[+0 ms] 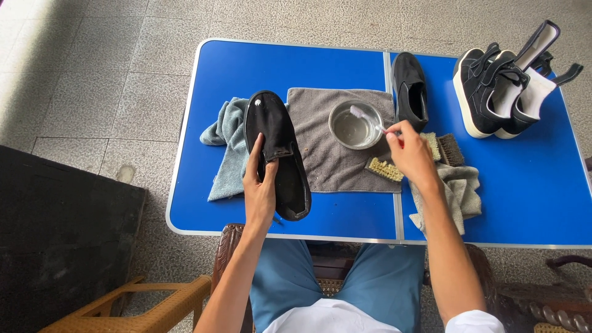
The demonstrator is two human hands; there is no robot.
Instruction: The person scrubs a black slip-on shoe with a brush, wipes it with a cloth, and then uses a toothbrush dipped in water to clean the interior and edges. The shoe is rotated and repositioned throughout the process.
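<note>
Now the left hand (260,188) is gripping a black slip-on shoe (277,151) near the front edge of the blue table (345,216). Meanwhile the right hand (412,154) is pinching a toothbrush (368,119), dipping it into the metal bowl (356,125) on the grey towel (336,163).

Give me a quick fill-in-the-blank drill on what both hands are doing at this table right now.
1. The left hand holds a black ____ over the blue table.
2. The right hand dips a toothbrush into the metal ____.
3. That vessel stands on a ____ towel.
4. Two scrub ____ lie beside the right hand.

Missing words: shoe; bowl; grey; brushes
</note>
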